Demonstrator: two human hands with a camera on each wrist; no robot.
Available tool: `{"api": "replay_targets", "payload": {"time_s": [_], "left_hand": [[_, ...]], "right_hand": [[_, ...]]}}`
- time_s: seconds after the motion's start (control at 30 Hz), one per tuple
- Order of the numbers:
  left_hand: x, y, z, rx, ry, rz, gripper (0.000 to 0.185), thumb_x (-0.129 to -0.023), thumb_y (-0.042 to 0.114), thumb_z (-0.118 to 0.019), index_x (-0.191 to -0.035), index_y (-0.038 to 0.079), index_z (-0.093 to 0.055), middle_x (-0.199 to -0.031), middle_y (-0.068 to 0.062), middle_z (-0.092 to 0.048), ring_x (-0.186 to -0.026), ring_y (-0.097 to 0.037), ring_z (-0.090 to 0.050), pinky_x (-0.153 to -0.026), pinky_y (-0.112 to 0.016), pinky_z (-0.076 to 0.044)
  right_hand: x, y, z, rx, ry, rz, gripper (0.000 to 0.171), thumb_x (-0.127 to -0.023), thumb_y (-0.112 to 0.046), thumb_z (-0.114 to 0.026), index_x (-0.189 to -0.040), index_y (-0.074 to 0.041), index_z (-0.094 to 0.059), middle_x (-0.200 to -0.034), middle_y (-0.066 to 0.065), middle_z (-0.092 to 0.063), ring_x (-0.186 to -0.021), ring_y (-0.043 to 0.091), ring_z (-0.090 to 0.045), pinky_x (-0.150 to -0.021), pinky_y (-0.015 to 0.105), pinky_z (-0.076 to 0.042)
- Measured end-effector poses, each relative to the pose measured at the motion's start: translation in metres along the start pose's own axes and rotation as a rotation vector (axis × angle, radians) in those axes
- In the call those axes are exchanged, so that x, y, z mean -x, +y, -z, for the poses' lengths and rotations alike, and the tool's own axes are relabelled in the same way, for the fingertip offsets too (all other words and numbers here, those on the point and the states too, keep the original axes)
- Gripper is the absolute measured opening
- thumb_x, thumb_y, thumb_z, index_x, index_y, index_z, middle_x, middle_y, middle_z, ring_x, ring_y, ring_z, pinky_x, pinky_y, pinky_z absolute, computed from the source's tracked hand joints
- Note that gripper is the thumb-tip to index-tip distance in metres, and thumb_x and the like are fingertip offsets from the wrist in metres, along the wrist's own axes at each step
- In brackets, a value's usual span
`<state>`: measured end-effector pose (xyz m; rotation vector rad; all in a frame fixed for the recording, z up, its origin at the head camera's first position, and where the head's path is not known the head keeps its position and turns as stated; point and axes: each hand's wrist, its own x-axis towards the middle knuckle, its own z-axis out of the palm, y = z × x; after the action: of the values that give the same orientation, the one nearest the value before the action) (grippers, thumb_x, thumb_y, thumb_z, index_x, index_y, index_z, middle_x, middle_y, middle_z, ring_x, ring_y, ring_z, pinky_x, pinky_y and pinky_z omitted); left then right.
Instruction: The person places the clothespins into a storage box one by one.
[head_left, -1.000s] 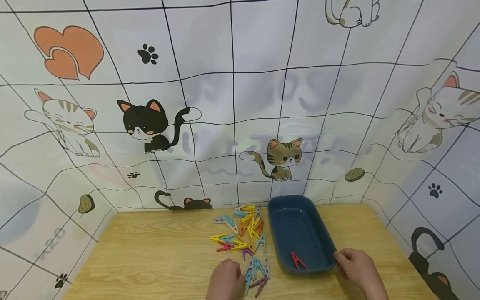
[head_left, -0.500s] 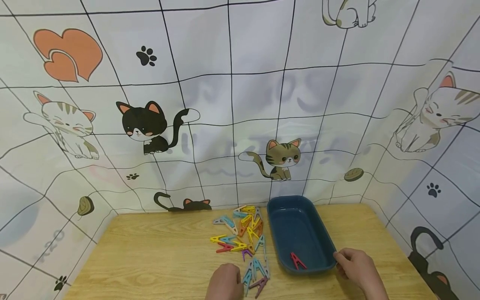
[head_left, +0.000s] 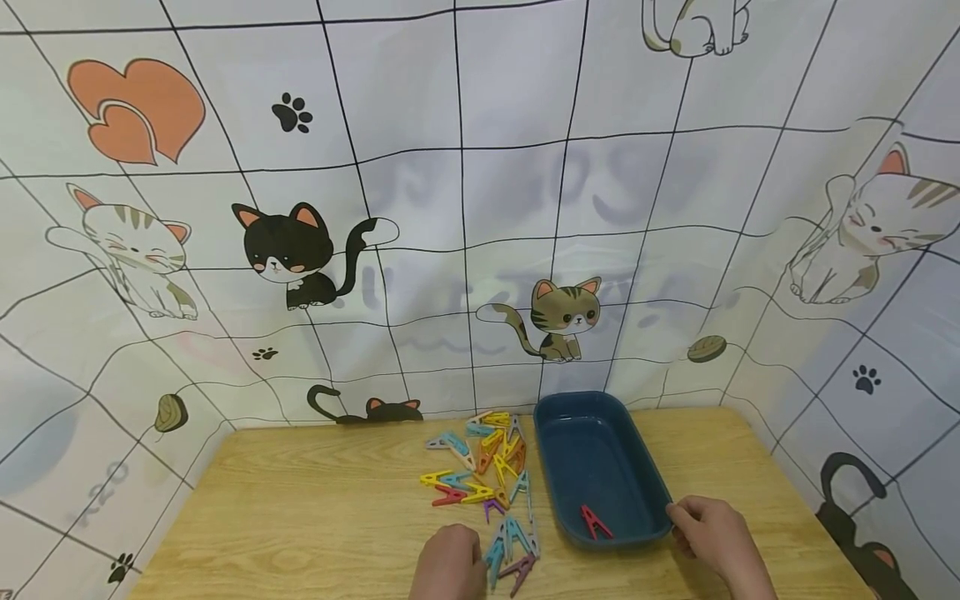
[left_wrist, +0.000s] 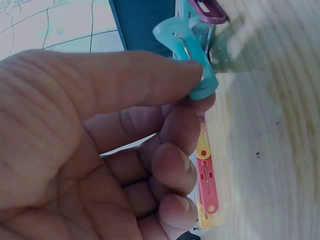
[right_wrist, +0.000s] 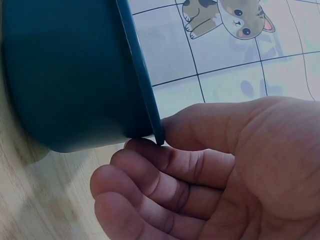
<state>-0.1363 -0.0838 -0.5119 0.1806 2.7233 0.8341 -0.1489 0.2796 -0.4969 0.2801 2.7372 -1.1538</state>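
Several coloured clothes pegs (head_left: 491,471) lie in a heap on the wooden table (head_left: 315,517), left of a dark blue tray (head_left: 654,508). One red peg (head_left: 595,521) lies inside the tray. My left hand (head_left: 450,562) is at the near end of the heap and pinches a light blue peg (left_wrist: 192,60) between thumb and forefinger; yellow and red pegs (left_wrist: 205,172) lie beside its fingers. My right hand (head_left: 712,533) holds the tray's near right corner, thumb against the rim (right_wrist: 142,90) and fingers (right_wrist: 150,185) curled under it.
A cat-print cloth (head_left: 465,208) hangs behind and at both sides of the table. The table's left half (head_left: 285,500) bears nothing. A purple peg (left_wrist: 207,10) lies next to the light blue one, close to the tray wall.
Almost nothing has moved. My left hand has shifted slightly at the near end of the heap; my right hand stays on the tray.
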Motion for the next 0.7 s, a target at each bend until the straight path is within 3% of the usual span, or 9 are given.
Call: {"api": "replay_targets", "payload": {"time_s": [0.27, 0.7], "left_hand": [[0.002, 0.005, 0.003, -0.004, 0.006, -0.001, 0.023, -0.08, -0.001, -0.071, -0.061, 0.008, -0.062, -0.061, 0.002, -0.055, -0.059, -0.016, -0.053, -0.057, -0.037, -0.046], [0.004, 0.016, 0.005, 0.014, 0.125, -0.079, 0.028, -0.082, 0.0, -0.071, -0.06, 0.01, -0.06, -0.064, 0.002, -0.046, -0.058, -0.012, -0.041, -0.055, -0.029, -0.036]], "right_hand": [[0.001, -0.002, 0.001, -0.001, 0.005, 0.005, 0.027, -0.103, -0.016, -0.056, -0.08, -0.006, -0.068, -0.068, 0.0, -0.063, -0.063, 0.017, -0.06, -0.061, 0.035, -0.048], [0.002, -0.003, 0.001, 0.011, 0.009, 0.01, 0.028, -0.103, -0.015, -0.057, -0.078, -0.006, -0.067, -0.066, -0.001, -0.062, -0.062, 0.017, -0.057, -0.061, 0.034, -0.045]]}}
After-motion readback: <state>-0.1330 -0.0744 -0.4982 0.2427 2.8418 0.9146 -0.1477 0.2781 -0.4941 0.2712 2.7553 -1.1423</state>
